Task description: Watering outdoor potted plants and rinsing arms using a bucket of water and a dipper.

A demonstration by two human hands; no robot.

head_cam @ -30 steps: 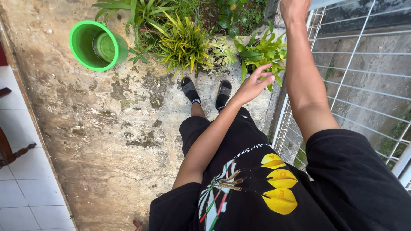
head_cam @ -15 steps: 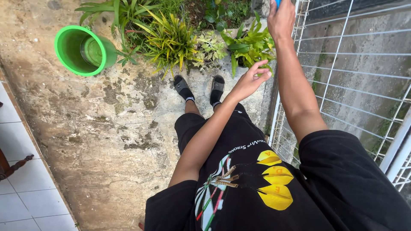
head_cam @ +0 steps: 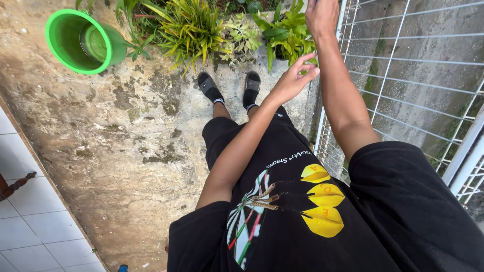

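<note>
- Head view: left hand [head_cam: 292,80] hangs out in front, palm loose, fingers spread and empty, fingertips right over the leafy green plant [head_cam: 285,35] by the fence.
- Right hand [head_cam: 322,15] is raised at the top edge, next to the white wire fence [head_cam: 398,55]. It looks curled, but the fingers run out of frame, so can't tell what they're gripping.
- The plant sits at the far end of the stained concrete floor [head_cam: 126,141], just past the sandalled feet [head_cam: 229,88].
- A yellow-green spiky plant [head_cam: 194,27] is beside it, and a green bucket [head_cam: 75,43] stands well off to the left.
</note>
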